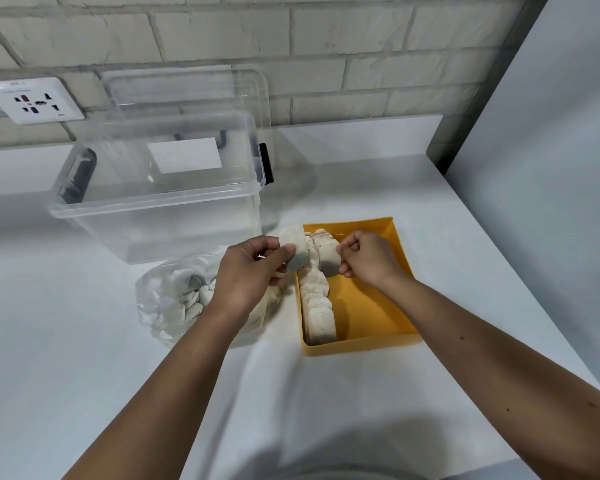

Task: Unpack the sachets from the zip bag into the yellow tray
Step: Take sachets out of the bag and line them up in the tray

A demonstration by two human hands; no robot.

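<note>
your left hand (pixel 253 268) is pinching one sachet (pixel 293 249) just beside the yellow tray (pixel 371 306); your right hand (pixel 364 254) is pinching a second sachet (pixel 328 259) over the tray's row (pixel 317 306); others are sitting in the zip bag (pixel 163 306); they're seeming light, limp and tearable, so be gripping the paper edges gently

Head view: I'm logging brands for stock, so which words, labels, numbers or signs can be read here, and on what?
Wall socket: faint small print near its top edge and lower right corner, too blurred to read.
White label on the clear box: looks blank.
Sachets, zip bag, yellow tray: no print shows.
Nothing readable anywhere.
</note>
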